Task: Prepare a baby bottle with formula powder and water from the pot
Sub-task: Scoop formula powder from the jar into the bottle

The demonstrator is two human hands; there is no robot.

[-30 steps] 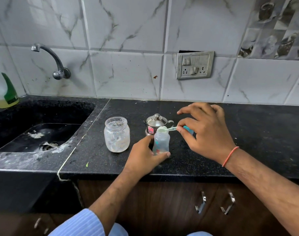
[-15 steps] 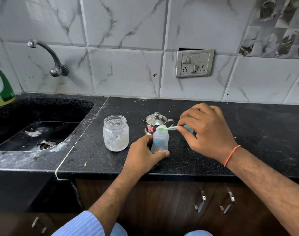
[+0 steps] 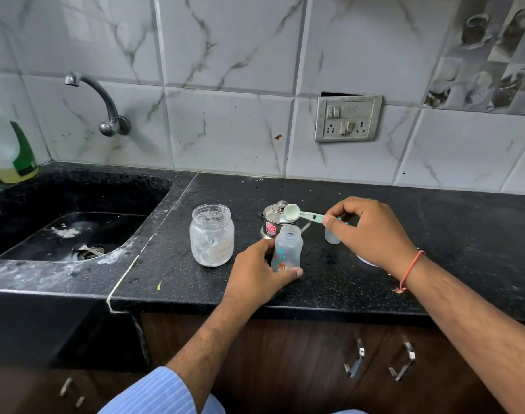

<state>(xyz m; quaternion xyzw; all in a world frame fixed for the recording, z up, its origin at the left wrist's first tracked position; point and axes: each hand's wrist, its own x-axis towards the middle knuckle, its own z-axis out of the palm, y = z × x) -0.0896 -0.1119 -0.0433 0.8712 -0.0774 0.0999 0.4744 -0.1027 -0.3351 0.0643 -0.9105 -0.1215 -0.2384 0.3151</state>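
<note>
bottle: baby bottle [image 3: 286, 250] upright on the black desk [image 3: 434, 234], mouth uncapped, just in front of the steel pot [image 3: 274, 220].
left hand: left hand [image 3: 259, 271] curls round the bottle's base, likely to steady it for filling.
right hand: right hand [image 3: 371, 231] pinches the scoop [image 3: 303, 215] handle, wrist raised, bowl above and behind the bottle mouth.
jar: glass jar [image 3: 211, 235] open, just left of the bottle, within scoop reach.

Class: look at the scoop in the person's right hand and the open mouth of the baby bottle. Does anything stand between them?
Nothing visible does. The scoop, pinched by the right hand, hangs above and slightly behind the baby bottle, whose mouth is uncapped. The left hand grips only its lower body.
</note>
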